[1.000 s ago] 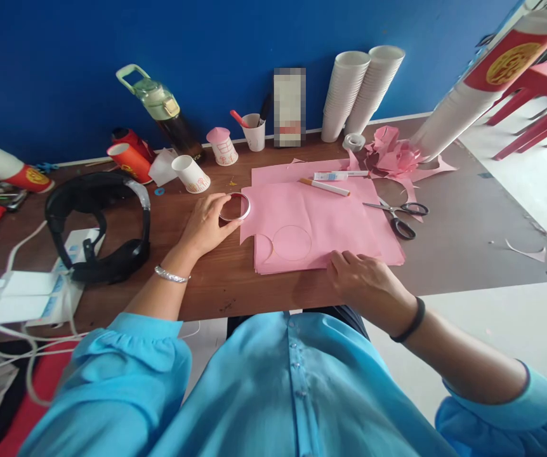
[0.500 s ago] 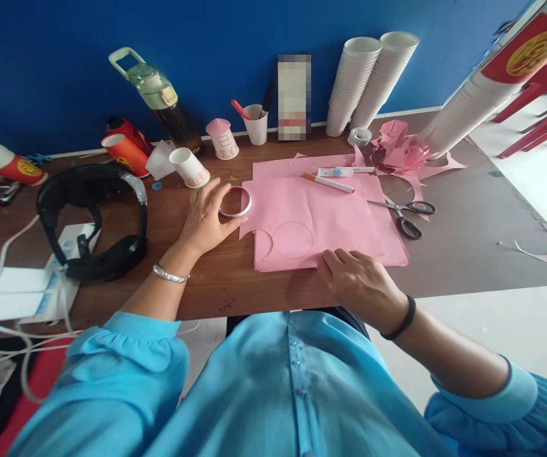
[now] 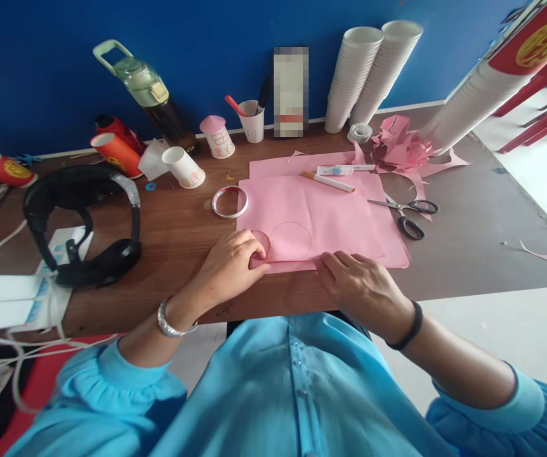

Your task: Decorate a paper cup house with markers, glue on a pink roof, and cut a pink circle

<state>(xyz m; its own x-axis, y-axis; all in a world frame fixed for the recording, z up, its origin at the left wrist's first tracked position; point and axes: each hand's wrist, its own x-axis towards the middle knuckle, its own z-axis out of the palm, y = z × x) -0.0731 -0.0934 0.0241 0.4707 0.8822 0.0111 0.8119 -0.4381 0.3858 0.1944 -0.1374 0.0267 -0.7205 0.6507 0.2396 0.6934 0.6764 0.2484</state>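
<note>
Several sheets of pink paper lie stacked on the table, with a drawn circle near the front of the top sheet. My left hand pinches the front left corner of the paper, thumb below and fingers above, and partly hides a second curved line. Along the front edge, my right hand grips the paper with curled fingers; its thumb is hidden. Just beyond my left hand, a ring-shaped tape roll lies flat beside the paper. A marker and a white glue tube rest on the sheets.
Black-handled scissors and pink scraps lie right of the paper. Behind stand decorated paper cups, a bottle and stacked white cups. A black headset and power strip are at the left.
My left hand has let go of the tape roll, moved toward me and taken the front left corner of the paper. The paper's front edge is now slightly lifted. My right hand stays nearly in place.
</note>
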